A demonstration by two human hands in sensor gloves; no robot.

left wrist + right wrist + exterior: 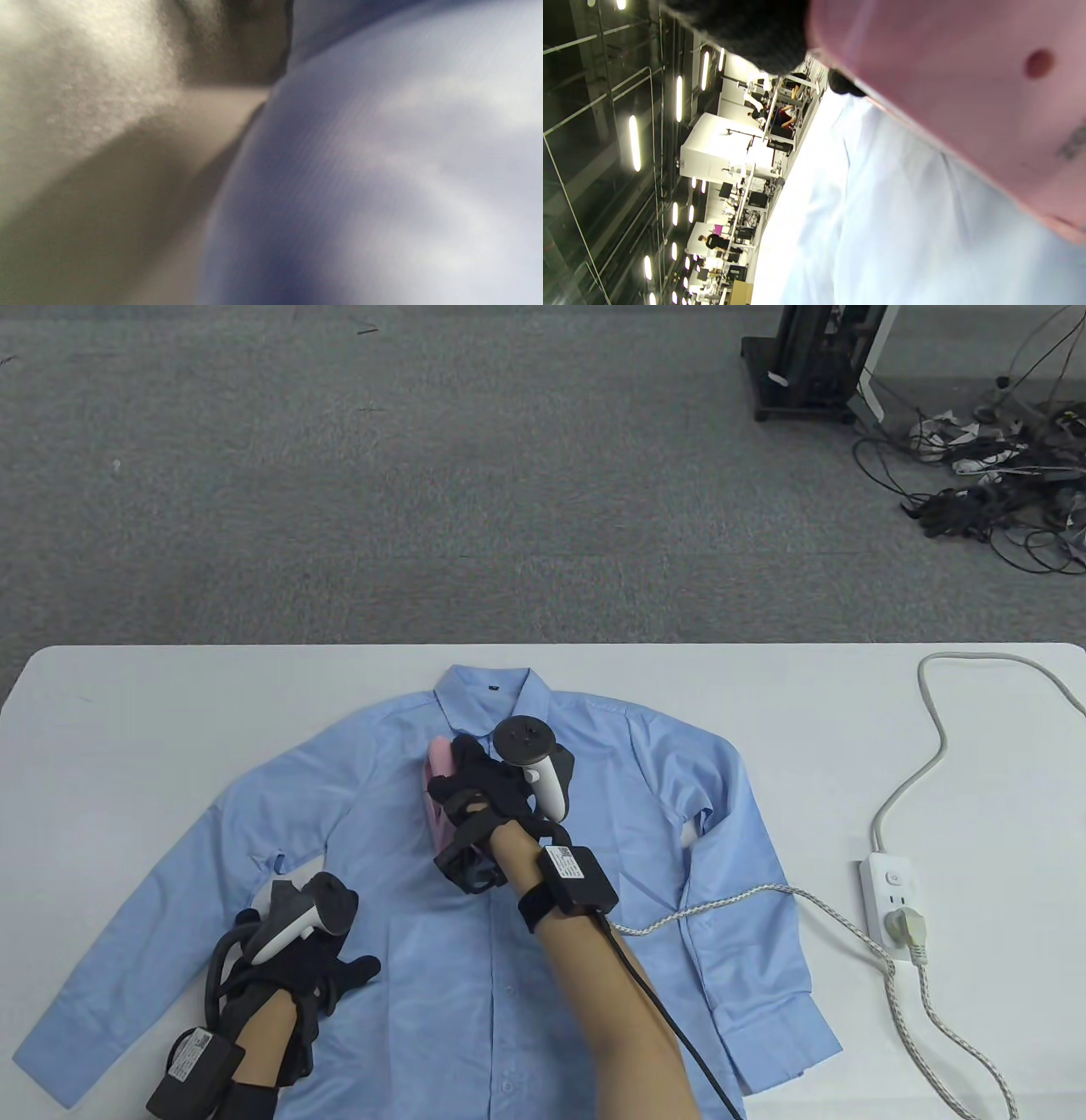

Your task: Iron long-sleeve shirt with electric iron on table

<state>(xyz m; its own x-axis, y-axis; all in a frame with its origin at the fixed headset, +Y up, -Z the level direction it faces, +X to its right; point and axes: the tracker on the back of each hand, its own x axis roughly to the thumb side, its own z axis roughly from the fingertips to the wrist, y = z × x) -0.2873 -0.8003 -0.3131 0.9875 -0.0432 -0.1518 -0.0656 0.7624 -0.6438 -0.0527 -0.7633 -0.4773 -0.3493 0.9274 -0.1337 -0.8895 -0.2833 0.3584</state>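
Note:
A light blue long-sleeve shirt [399, 831] lies spread flat on the white table [170, 704], collar at the far side. My right hand [475, 793] grips the handle of a pink electric iron [439, 768] that sits on the shirt's chest just below the collar. The right wrist view shows the iron's pink body [967, 84] over the blue cloth [882, 220]. My left hand [318, 971] rests on the shirt's lower left front, fingers spread toward the right. The left wrist view shows blurred blue cloth [382, 169] very close.
The iron's braided cord [747, 899] runs right across the shirt's sleeve to a white power strip [895, 908] near the table's right edge. The strip's own cable [933, 729] loops toward the far right corner. Grey carpet lies beyond the table.

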